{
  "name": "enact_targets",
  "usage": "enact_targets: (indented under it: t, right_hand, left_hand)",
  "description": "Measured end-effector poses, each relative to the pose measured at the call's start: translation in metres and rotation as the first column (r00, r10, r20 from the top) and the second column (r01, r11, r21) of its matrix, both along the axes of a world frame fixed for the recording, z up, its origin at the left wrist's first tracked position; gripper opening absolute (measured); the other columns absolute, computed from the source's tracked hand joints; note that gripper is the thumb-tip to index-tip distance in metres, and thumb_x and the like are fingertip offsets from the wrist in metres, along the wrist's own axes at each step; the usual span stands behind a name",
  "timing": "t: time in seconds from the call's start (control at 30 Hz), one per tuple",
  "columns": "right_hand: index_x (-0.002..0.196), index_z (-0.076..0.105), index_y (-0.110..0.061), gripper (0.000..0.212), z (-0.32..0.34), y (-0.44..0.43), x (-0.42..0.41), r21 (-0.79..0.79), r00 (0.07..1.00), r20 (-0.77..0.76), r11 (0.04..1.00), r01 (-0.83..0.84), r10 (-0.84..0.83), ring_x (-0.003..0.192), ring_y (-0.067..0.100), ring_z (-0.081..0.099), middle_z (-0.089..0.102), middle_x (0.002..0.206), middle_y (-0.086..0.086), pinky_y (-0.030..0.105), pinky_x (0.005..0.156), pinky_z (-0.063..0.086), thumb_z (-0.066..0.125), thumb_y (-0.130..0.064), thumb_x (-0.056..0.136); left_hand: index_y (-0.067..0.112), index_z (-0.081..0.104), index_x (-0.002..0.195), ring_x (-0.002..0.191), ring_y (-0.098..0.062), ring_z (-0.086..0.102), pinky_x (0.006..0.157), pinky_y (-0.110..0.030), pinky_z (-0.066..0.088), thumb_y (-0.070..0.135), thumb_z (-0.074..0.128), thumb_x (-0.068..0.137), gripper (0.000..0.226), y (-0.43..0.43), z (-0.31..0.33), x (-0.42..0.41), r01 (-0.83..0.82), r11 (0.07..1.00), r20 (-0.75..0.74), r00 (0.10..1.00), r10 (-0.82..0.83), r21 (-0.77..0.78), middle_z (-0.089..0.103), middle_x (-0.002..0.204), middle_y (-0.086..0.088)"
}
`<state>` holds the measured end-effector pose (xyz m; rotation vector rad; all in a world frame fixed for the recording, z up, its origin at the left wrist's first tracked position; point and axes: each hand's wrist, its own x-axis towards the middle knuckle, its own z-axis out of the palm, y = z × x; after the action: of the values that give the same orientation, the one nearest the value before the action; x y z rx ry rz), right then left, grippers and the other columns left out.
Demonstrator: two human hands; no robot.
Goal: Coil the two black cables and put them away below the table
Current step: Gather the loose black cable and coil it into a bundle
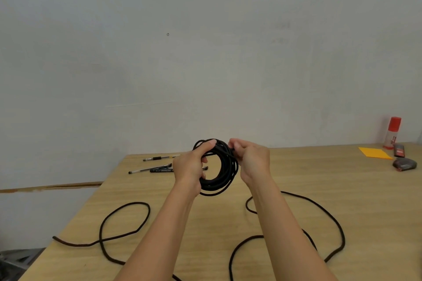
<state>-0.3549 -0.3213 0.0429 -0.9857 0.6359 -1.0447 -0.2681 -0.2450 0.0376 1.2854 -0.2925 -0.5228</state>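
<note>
While L hand, R hand grip, coil upright.

Black cable coil, several tight round loops, held upright above wooden worktop betw. left hand & right hand. Second cable, also black, lies uncoiled in wide loose curves across worktop's near part.

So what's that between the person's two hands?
A coil of black cable, seen in the head view. The left hand grips its left side and the right hand pinches it at the top right.
</note>
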Motion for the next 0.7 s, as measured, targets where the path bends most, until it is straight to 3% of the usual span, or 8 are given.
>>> enact_targets:
  t: [0.07, 0.23, 0.4, 0.57, 0.7]
  right_hand:
    - [0.096, 0.068, 0.008, 0.019, 0.001, -0.002, -0.002, -0.076, 0.997, -0.051, 0.996, 0.055, -0.059, 0.063, 0.018, 0.063, 0.065, 0.071, 0.010, 0.021, 0.064, 0.053, 0.052, 0.014, 0.087]
    - [0.117, 0.061, -0.016, 0.049, 0.006, -0.011, -0.008, -0.166, 0.990, -0.089, 0.981, 0.095, -0.111, 0.058, 0.021, 0.067, 0.067, 0.079, 0.018, 0.033, 0.079, 0.058, 0.058, 0.017, 0.081]
    - [0.099, 0.063, 0.008, 0.018, 0.004, -0.005, -0.011, -0.128, 0.991, -0.043, 0.984, 0.123, -0.129, 0.062, 0.025, 0.069, 0.068, 0.072, 0.017, 0.032, 0.075, 0.058, 0.062, 0.012, 0.082]
    - [0.078, 0.070, -0.008, 0.010, -0.006, 0.003, -0.006, -0.237, 0.996, -0.094, 0.971, -0.032, 0.010, 0.078, 0.019, 0.069, 0.071, 0.075, 0.007, 0.027, 0.084, 0.052, 0.074, 0.002, 0.076]
    - [0.085, 0.072, -0.007, 0.012, -0.011, 0.003, 0.001, -0.259, 0.986, -0.151, 0.960, -0.109, 0.071, 0.076, 0.009, 0.066, 0.070, 0.077, 0.002, 0.015, 0.075, 0.049, 0.073, 0.001, 0.077]
  left_hand:
    - [0.007, 0.061, 0.064, 0.029, -0.009, 0.026, 0.043, -0.026, 0.027, 0.030, 0.084, 0.063, 0.033, 0.000, 0.001, 0.000, -0.007, 1.000, 0.019, 1.000, 0.007, 0.005, 0.049, 0.057, -0.004]
    - [0.005, 0.063, 0.063, 0.037, -0.011, 0.035, 0.039, -0.023, 0.025, 0.027, 0.084, 0.063, 0.030, 0.002, -0.009, 0.000, 0.015, 0.999, 0.117, 0.993, -0.018, 0.028, 0.051, 0.054, -0.005]
    - [0.002, 0.067, 0.068, 0.039, -0.011, 0.039, 0.040, -0.024, 0.026, 0.028, 0.085, 0.061, 0.032, 0.002, -0.014, 0.002, -0.019, 0.999, 0.159, 0.987, 0.011, 0.046, 0.052, 0.053, -0.003]
    - [0.007, 0.067, 0.064, 0.047, -0.014, 0.044, 0.049, -0.025, 0.034, 0.031, 0.087, 0.057, 0.032, -0.003, -0.011, 0.008, -0.153, 0.988, 0.061, 0.986, 0.152, 0.011, 0.059, 0.060, -0.002]
    - [0.008, 0.064, 0.064, 0.054, -0.018, 0.050, 0.058, -0.029, 0.041, 0.031, 0.085, 0.062, 0.031, -0.004, -0.007, 0.009, -0.235, 0.972, 0.058, 0.970, 0.235, -0.009, 0.062, 0.064, -0.002]
